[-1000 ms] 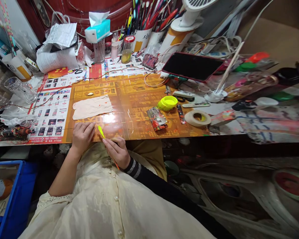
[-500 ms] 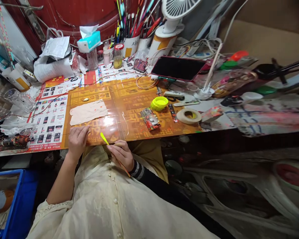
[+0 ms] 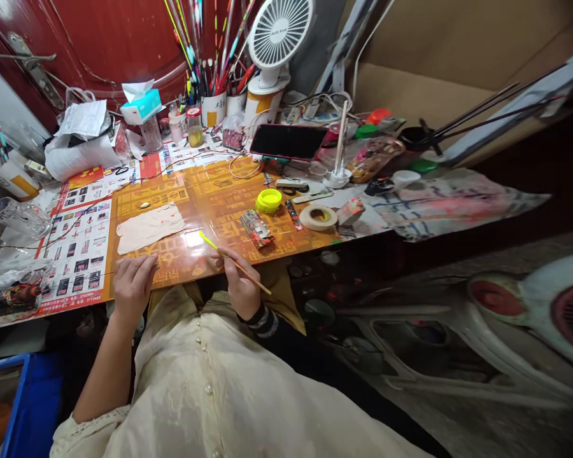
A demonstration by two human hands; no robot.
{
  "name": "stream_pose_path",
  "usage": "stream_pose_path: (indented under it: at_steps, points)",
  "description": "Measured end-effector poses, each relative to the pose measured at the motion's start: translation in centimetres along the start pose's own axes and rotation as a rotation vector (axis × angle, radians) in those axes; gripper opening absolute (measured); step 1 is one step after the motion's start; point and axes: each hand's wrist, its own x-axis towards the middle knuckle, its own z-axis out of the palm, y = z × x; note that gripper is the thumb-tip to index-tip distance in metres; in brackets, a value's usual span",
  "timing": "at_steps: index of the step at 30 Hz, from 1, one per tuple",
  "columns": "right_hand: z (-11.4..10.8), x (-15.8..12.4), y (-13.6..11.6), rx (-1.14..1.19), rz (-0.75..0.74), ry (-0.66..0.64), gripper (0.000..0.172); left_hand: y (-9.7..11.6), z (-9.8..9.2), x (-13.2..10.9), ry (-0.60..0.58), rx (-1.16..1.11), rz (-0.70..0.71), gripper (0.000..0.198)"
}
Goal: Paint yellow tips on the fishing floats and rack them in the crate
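Observation:
My right hand (image 3: 241,286) is closed around a thin paintbrush (image 3: 248,275), just over the table's front edge. The brush's bright yellow tip (image 3: 208,240) points up and to the left, and its wooden handle slants back over the hand. My left hand (image 3: 134,280) rests at the table edge with the fingers bent together; anything between them is too small to make out. Just beyond it lies a pale, wrinkled cloth (image 3: 150,228) with small orange specks. A tub of bright yellow paint (image 3: 268,201) stands open farther right, beside a paint-stained block (image 3: 256,230).
A roll of masking tape (image 3: 318,217) lies right of the paint. Behind it, a phone (image 3: 289,141) leans near a white fan (image 3: 281,32). Brush pots (image 3: 213,109), a jar (image 3: 194,127) and a tissue pack (image 3: 142,109) line the back. A blue crate (image 3: 38,394) sits lower left.
The view has swung to the right. My right hand has turned and lifted with the paintbrush, whose tip now sits farther from my body over the table. My left hand stays near the cloth.

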Motion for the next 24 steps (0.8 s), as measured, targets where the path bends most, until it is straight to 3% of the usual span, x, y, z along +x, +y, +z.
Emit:
stream_pose_path:
  at_steps: [14,24]
  points:
    - [-0.2,2.2,-0.5,0.117,0.135,0.123,0.029,-1.7,-1.2,-0.9,0.007,-0.005,0.051,0.041]
    - [0.1,2.2,-0.3,0.186,0.149,0.076,0.028,-2.7,-1.5,-2.2,-0.009,0.019,0.059,0.051]
